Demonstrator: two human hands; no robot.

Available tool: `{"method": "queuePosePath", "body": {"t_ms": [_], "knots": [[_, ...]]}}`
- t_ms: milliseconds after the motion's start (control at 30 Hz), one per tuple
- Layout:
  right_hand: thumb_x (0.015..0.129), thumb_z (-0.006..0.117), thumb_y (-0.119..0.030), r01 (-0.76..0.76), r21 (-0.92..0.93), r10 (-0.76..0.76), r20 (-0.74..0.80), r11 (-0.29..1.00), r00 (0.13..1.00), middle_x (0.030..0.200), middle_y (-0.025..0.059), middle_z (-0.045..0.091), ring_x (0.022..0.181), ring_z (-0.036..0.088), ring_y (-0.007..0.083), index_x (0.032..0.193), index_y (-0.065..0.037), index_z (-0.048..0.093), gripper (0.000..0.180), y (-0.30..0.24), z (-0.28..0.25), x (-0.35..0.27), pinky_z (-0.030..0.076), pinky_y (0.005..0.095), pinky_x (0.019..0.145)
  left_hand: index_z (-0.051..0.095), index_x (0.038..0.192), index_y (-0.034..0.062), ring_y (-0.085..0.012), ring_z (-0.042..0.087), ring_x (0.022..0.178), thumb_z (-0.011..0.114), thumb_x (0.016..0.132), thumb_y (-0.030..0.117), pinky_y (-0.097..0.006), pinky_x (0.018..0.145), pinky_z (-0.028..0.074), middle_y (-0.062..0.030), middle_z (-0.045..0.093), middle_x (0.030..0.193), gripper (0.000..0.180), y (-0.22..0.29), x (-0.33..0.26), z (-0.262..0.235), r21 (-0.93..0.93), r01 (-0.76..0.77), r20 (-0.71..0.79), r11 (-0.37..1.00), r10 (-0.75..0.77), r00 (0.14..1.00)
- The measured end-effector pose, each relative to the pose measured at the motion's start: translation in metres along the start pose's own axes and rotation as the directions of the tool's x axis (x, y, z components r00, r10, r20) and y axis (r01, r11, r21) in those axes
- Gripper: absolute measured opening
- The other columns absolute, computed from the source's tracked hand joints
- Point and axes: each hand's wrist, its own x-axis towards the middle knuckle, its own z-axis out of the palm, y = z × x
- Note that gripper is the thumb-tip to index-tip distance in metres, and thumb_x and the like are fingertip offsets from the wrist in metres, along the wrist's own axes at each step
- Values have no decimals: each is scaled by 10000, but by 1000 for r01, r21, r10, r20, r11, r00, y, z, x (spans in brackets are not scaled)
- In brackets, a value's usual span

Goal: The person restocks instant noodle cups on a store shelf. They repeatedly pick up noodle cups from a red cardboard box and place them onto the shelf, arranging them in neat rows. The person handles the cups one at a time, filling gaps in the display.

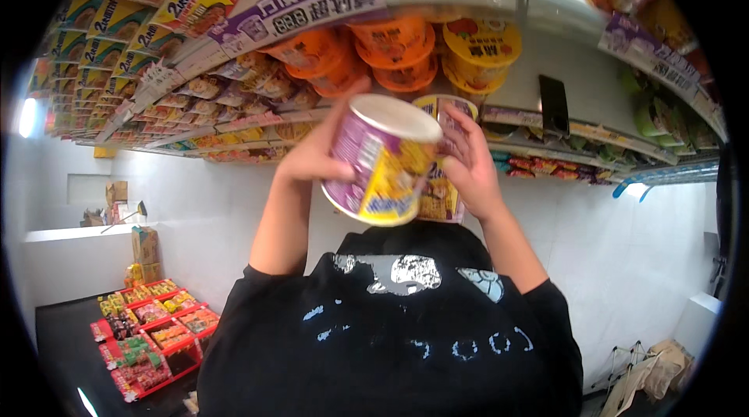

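Observation:
My left hand (316, 152) is closed around a purple and yellow instant noodle tub (394, 175), tilted so that its white round end faces up. Held by my right hand (474, 163) is a second noodle tub (442, 197) in similar colours, partly hidden behind the first. The two tubs overlap in view; whether they touch I cannot tell. Both are in front of my chest, just below a shelf where orange noodle tubs (396, 44) stand in stacks, with yellow noodle tubs (480, 50) to their right.
A black phone-like slab (555, 103) lies at the shelf's front edge, right of the yellow tubs. Packaged noodles (117, 23) fill the shelves at left. Green packages (663, 117) sit at right. A red display rack (160, 335) of snacks stands on the floor at lower left.

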Motion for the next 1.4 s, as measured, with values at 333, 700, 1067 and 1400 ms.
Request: {"method": "queuePosePath", "body": {"t_ms": [333, 700, 1067, 1400], "knots": [[772, 867, -330, -111, 244, 92, 89, 963, 992, 1524, 153, 459, 1390, 467, 259, 1434, 10, 507, 827, -12, 14, 23, 349, 392, 1166, 238, 1578, 15, -284, 467, 1373, 845, 720, 381, -416, 1149, 367, -173, 400, 1539, 1113, 30, 14, 3, 245, 24, -49, 969, -13, 999], [977, 424, -713, -187, 724, 273, -1, 664, 962, 1511, 108, 485, 1383, 476, 291, 1523, -122, 383, 806, -17, 64, 34, 369, 508, 1161, 424, 1490, 58, -425, 324, 1460, 901, 696, 382, -544, 1145, 360, -229, 239, 1598, 982, 1, -18, 44, 892, -139, -111, 430, 507, 854], [1073, 489, -419, -152, 531, 55, 193, 834, 980, 1498, 94, 500, 1350, 516, 276, 1515, -102, 382, 555, -19, 43, 15, 414, 461, 1123, 624, 1306, -40, -505, 513, 1326, 914, 707, 396, -549, 1083, 444, -268, 594, 1368, 795, 39, 2, 36, 933, -357, 167, 46, 823, 544], [894, 713, -195, 327, -763, -259, 215, 558, 942, 1302, 186, 644, 1197, 614, 365, 1179, -38, 699, 326, 44, 1, 8, 452, 447, 1052, 652, 1309, -3, -385, 567, 1296, 885, 741, 358, -476, 1092, 458, -181, 645, 1342, 712, 211, 94, 3, 843, -315, 528, -437, 784, 327]]}}
